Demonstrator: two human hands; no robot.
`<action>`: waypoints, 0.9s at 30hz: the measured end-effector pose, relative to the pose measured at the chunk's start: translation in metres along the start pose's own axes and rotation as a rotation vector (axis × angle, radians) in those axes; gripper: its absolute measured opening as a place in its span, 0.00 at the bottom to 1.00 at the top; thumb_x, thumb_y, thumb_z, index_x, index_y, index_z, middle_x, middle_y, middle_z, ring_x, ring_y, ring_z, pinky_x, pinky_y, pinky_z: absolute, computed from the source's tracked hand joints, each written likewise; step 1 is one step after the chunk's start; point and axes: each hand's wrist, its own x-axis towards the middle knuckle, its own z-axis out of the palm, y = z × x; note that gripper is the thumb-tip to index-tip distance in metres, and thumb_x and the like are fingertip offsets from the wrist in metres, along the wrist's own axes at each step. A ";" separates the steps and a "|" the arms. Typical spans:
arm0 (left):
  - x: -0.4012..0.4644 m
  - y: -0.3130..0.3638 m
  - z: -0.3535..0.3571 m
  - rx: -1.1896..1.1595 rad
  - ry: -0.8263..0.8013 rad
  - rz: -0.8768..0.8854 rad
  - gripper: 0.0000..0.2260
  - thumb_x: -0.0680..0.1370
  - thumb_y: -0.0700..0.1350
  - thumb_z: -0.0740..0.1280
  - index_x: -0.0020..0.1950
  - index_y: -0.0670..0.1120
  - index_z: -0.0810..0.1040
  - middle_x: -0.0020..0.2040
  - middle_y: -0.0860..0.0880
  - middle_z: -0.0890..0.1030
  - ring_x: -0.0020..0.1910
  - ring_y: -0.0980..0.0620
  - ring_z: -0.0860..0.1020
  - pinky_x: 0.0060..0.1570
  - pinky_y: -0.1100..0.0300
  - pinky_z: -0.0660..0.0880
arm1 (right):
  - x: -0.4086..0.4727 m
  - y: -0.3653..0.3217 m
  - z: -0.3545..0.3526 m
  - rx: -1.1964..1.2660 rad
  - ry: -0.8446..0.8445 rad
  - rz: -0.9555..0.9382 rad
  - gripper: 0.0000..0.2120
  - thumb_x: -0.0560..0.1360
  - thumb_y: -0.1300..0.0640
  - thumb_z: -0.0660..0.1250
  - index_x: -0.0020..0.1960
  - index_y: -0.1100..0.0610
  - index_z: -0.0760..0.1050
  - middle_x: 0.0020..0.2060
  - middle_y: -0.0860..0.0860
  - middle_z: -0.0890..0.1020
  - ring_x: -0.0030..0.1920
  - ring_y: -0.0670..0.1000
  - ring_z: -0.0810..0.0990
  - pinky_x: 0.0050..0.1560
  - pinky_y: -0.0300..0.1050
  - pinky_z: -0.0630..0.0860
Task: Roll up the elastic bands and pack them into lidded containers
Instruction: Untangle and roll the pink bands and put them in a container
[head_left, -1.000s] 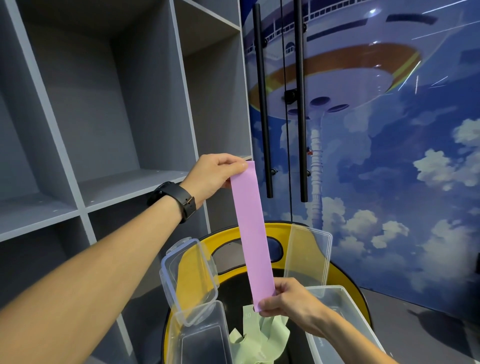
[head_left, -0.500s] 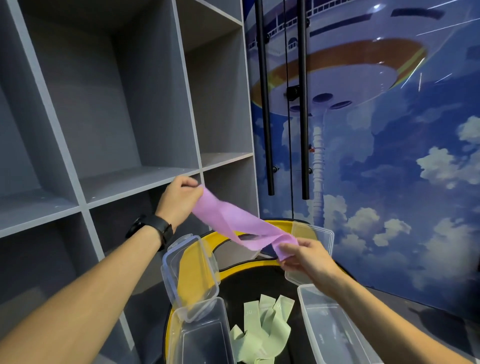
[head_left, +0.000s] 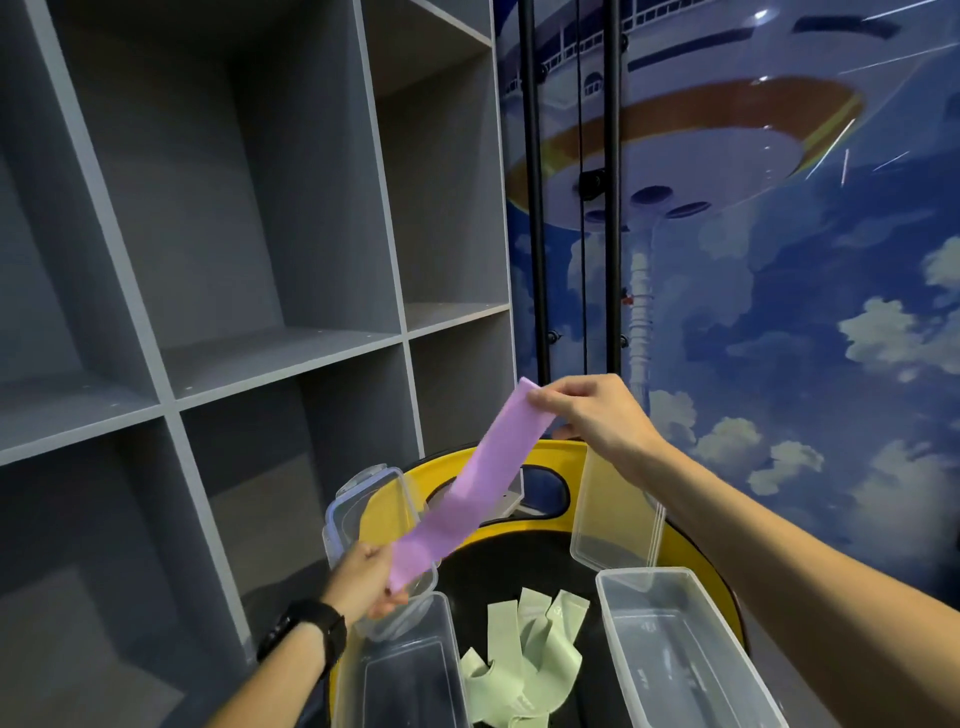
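Note:
A flat pink elastic band (head_left: 475, 480) stretches diagonally in the air between my hands. My right hand (head_left: 592, 413) pinches its upper end, and my left hand (head_left: 363, 579) grips its lower end. Below, pale green elastic bands (head_left: 524, 654) lie loose on a round black and yellow table (head_left: 561, 530). An open clear container (head_left: 402, 670) stands at the left with its lid (head_left: 371, 519) tipped up behind it. A second open container (head_left: 680, 649) stands at the right, its lid (head_left: 613, 509) upright behind.
Grey cube shelving (head_left: 249, 322) fills the left side, close to the table. A glass door with black vertical handles (head_left: 535, 208) and a sky mural lies behind the table.
The band's ends have swapped height: my left hand dropped from high to low left, my right hand rose to upper right. The band went slack, then taut again.

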 end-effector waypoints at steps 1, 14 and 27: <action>-0.002 -0.007 0.006 0.015 -0.056 -0.027 0.08 0.82 0.45 0.57 0.53 0.42 0.72 0.45 0.39 0.82 0.38 0.46 0.82 0.39 0.56 0.76 | 0.000 -0.003 0.002 -0.002 -0.030 -0.013 0.10 0.77 0.53 0.68 0.49 0.58 0.83 0.43 0.52 0.84 0.44 0.49 0.83 0.40 0.36 0.79; -0.035 0.076 0.037 0.118 -0.095 0.528 0.12 0.81 0.43 0.61 0.64 0.51 0.74 0.59 0.54 0.77 0.60 0.57 0.75 0.59 0.60 0.73 | 0.000 -0.002 0.011 -0.438 -0.269 -0.180 0.14 0.78 0.50 0.66 0.57 0.58 0.81 0.49 0.51 0.83 0.47 0.49 0.82 0.48 0.46 0.82; -0.043 0.139 0.032 0.161 -0.131 0.835 0.07 0.77 0.46 0.68 0.55 0.52 0.80 0.49 0.54 0.83 0.49 0.57 0.81 0.50 0.60 0.80 | 0.000 0.002 0.009 -0.496 -0.266 -0.245 0.14 0.77 0.49 0.66 0.55 0.57 0.82 0.44 0.49 0.83 0.42 0.48 0.80 0.44 0.42 0.80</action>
